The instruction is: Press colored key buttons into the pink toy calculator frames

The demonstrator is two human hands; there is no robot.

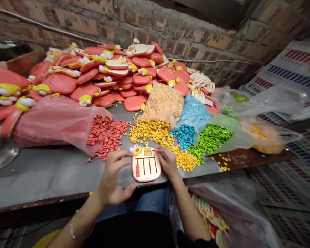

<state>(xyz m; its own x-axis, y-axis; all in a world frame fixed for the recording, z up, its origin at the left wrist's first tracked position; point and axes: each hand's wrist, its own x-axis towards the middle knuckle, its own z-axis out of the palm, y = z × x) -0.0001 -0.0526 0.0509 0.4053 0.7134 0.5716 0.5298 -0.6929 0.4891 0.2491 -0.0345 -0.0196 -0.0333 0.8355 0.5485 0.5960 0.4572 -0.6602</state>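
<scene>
A cream toy board (150,175) with a red rim lies flat on the grey table in front of me. It has a yellow duck-like head with bulging eyes at its upper left, and several dark red slots. Small red pieces (137,170) sit in a column in the leftmost slot. My left hand (115,179) hovers beside the board's left edge, its fingers and thumb spread apart and nothing in them. At the upper right edge of the board, my right hand (168,161) has thumb and fingertips drawn together; what lies between them is too small to make out.
Loose red pieces (110,137), yellow pieces (157,132), blue pieces (185,136) and green pieces (213,137) spill from plastic bags behind the board. A large heap of red toy boards (141,78) rises against the brick wall. A metal bowl (2,156) stands at left.
</scene>
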